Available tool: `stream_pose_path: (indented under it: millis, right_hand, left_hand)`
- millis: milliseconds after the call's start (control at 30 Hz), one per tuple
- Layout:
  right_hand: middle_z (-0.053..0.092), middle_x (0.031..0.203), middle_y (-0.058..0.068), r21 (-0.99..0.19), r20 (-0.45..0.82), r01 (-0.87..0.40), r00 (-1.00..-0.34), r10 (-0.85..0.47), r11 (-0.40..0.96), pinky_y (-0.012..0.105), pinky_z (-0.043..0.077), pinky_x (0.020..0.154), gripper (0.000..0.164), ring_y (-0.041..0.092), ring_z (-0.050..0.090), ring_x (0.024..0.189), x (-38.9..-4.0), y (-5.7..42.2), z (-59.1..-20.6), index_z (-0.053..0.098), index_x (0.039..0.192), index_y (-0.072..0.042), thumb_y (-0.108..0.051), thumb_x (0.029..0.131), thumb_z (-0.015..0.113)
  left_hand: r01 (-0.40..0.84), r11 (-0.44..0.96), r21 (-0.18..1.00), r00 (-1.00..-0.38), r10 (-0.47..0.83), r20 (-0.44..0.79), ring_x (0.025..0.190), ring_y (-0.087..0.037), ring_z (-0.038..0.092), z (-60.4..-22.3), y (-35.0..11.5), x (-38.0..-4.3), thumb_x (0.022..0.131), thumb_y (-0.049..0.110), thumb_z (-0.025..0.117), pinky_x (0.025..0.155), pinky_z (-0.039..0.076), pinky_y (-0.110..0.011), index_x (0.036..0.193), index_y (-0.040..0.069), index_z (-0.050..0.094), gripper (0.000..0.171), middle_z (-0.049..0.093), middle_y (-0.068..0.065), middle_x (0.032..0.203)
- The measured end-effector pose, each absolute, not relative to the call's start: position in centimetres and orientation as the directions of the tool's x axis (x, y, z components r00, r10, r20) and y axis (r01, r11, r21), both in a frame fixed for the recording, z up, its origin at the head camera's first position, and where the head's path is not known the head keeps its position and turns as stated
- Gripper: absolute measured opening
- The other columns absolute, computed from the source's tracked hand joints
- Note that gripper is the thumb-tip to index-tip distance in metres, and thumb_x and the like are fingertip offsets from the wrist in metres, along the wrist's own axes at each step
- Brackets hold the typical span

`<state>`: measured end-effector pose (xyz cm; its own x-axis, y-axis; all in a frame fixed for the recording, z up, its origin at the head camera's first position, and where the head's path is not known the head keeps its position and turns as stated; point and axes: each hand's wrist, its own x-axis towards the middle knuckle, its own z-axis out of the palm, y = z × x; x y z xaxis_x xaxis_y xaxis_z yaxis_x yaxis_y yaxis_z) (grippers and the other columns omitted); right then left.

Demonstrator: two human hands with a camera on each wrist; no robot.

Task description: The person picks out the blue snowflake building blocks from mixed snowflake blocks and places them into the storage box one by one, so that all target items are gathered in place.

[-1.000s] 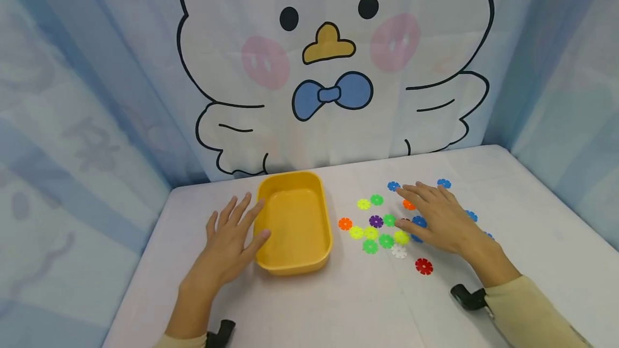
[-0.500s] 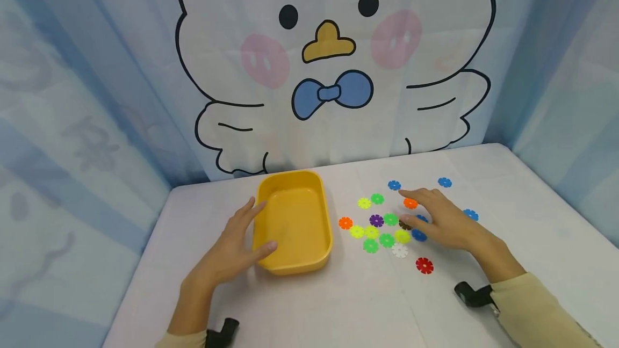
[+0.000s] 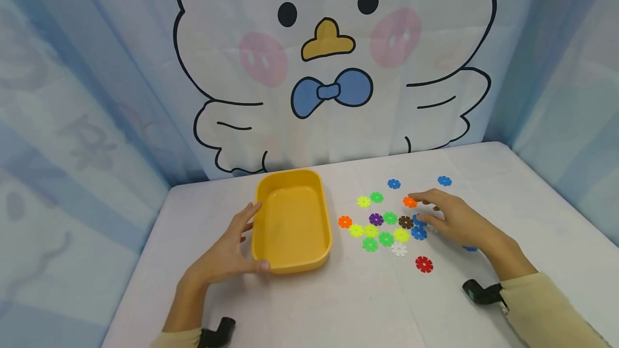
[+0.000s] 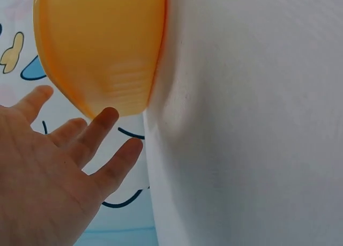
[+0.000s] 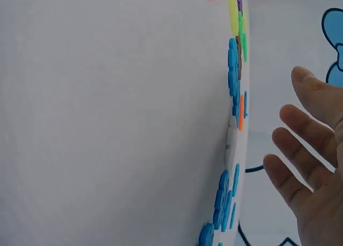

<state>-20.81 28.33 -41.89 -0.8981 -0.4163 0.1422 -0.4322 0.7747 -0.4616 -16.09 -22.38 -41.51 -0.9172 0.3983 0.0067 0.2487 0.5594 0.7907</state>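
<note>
A yellow plastic tray [image 3: 292, 224] sits left of centre on the table. My left hand [image 3: 224, 251] is at its left side, thumb by the near corner and index fingertip by the rim. In the left wrist view the fingers [image 4: 99, 131] are spread and gently bent, with the tray [image 4: 102, 47] just beyond; contact is unclear. Over the right part of the scattered flower-shaped plastic discs hovers my right hand [image 3: 459, 223], holding nothing. Nearest its fingertips are an orange disc [image 3: 410, 202], a blue disc [image 3: 418, 233] and a brown disc [image 3: 405, 222].
More discs lie right of the tray, among them a purple disc [image 3: 376, 219], a white disc [image 3: 398, 249] and a red disc [image 3: 424, 264] nearer me. Another blue disc [image 3: 444, 181] lies farther back. Behind the white table [image 3: 329, 310] hangs a printed curtain [image 3: 333, 133].
My left hand has lowered and turned toward the tray's left side. The right hand has drawn back slightly rightward and its fingers have bent more, uncovering the brown disc. Tray and discs stay put.
</note>
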Motion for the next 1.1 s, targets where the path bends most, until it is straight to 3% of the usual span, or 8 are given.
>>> stream_pose_path:
  millis: [167, 367, 500, 733, 1100]
  right_hand:
    - [0.06, 0.14, 0.015, -0.451, 0.13, -0.403, -0.913, -0.387, 0.797, 0.063, 0.052, 0.097, 0.054, 0.039, 0.057, 0.124, -20.6, 29.2, -41.6, 0.054, 0.147, -0.013, -0.029, 0.098, 0.071]
    - [0.061, 0.137, 0.017, -0.424, 0.096, -0.376, -0.923, -0.372, 0.824, 0.06, 0.056, 0.092, 0.06, 0.039, 0.06, 0.119, -20.3, 31.2, -40.8, 0.054, 0.146, -0.011, -0.035, 0.096, 0.074]
    - [0.061, 0.136, 0.019, -0.427, 0.061, -0.336, -0.937, -0.344, 0.839, 0.061, 0.056, 0.091, 0.069, 0.04, 0.058, 0.12, -19.7, 32.7, -40.5, 0.053, 0.146, -0.011, -0.043, 0.091, 0.078]
    - [0.061, 0.136, 0.02, -0.414, 0.061, -0.321, -0.944, -0.325, 0.852, 0.064, 0.053, 0.092, 0.078, 0.041, 0.057, 0.12, -18.5, 35.3, -40.7, 0.053, 0.146, -0.011, -0.048, 0.084, 0.083]
    - [0.066, 0.13, 0.013, -0.415, 0.125, -0.362, -0.931, -0.342, 0.835, 0.036, 0.059, 0.085, 0.072, 0.029, 0.063, 0.109, -17.4, 38.8, -42.1, 0.057, 0.14, -0.011, -0.041, 0.082, 0.086]
  left_hand:
    - [0.225, 0.568, 0.792, -0.917, 0.398, -0.026, 0.148, -0.047, 0.032, -41.5, -22.4, -16.1, 0.071, 0.047, 0.093, 0.114, 0.031, -0.07, 0.163, 0.03, 0.017, 0.12, -0.002, -0.014, 0.173]
    - [0.23, 0.57, 0.789, -0.912, 0.409, -0.03, 0.149, -0.046, 0.031, -41.6, -22.5, -16.1, 0.068, 0.044, 0.096, 0.114, 0.031, -0.07, 0.157, 0.028, 0.031, 0.111, -0.004, -0.012, 0.173]
    - [0.242, 0.579, 0.778, -0.907, 0.42, -0.03, 0.149, -0.046, 0.032, -41.7, -22.4, -16.4, 0.068, 0.043, 0.096, 0.115, 0.03, -0.07, 0.156, 0.023, 0.033, 0.11, -0.003, -0.013, 0.172]
    - [0.251, 0.593, 0.765, -0.904, 0.427, -0.035, 0.147, -0.048, 0.033, -42.0, -22.0, -17.0, 0.068, 0.045, 0.096, 0.111, 0.027, -0.077, 0.156, 0.025, 0.035, 0.108, -0.003, -0.009, 0.172]
    - [0.18, 0.571, 0.801, -0.909, 0.408, -0.087, 0.145, -0.053, 0.031, -42.8, -22.6, -17.0, 0.075, 0.04, 0.092, 0.112, 0.027, -0.076, 0.154, 0.027, 0.035, 0.098, -0.006, -0.01, 0.171]
